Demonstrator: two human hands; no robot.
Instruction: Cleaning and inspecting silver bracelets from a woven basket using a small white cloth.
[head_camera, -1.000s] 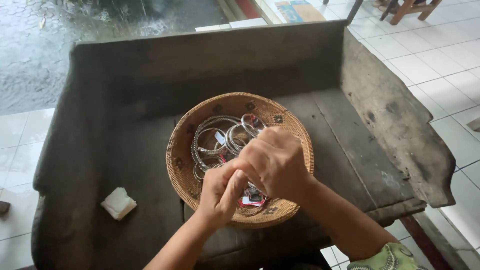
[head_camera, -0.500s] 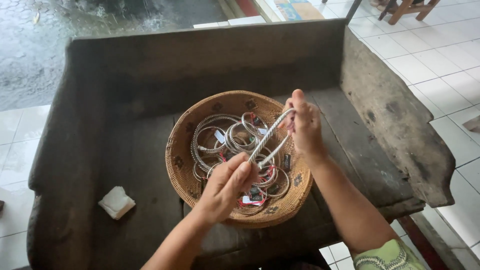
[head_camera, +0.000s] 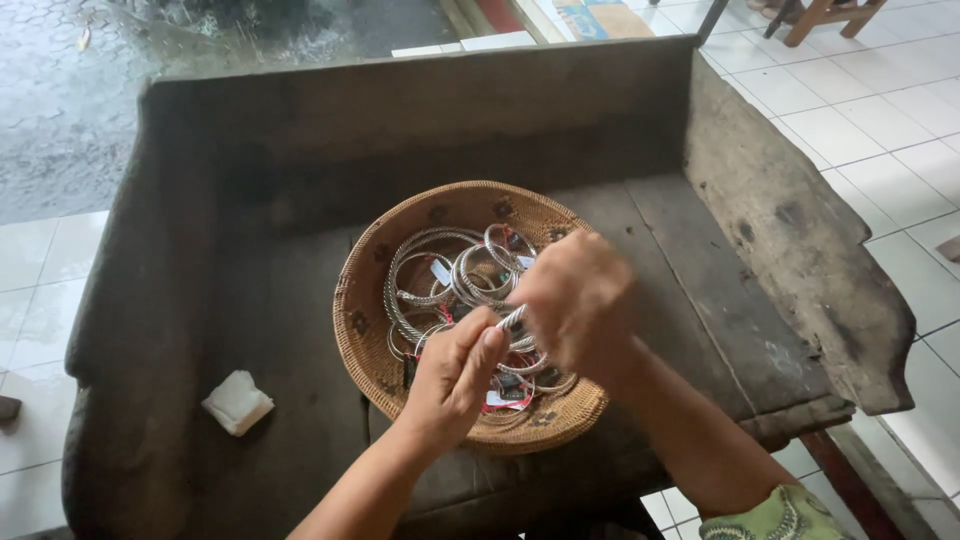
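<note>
Right hand (head_camera: 578, 300) blurred, fingers hard to separate; curled over the far end of a silver bangle (head_camera: 511, 318), hiding most of it. Only a short twisted-wire stretch visible between the two hands, running low-left to high-right. Whole shape of that bangle not readable, so long axis judged from the exposed stretch alone. Left hand (head_camera: 455, 375) pinching the near end between thumb and fingers, knuckles up, wrist entering from the bottom edge. Right hand closed on the other end, though exact grip lost in blur. Bangle held just above the basket (head_camera: 368, 320), over its right half. Basket round, woven, tan with dark spots on the rim, sitting mid-bench (head_camera: 250, 300); near rim partly covered by both hands. Inside: loose heap of silver bangles (head_camera: 440, 275) overlapping one another, small white and red tags among them, print too small to make out. Count of bangles not possible, lower ones covered by hands. Bench dark, worn wood with raised back and side arms; front edge cut off by frame bottom. White folded cloth (head_camera: 237, 402) on the bench seat, left of the basket, well apart. Green patterned sleeve (head_camera: 775, 518) cropped at lower right. Pale floor tiles (head_camera: 860, 110) around.
</note>
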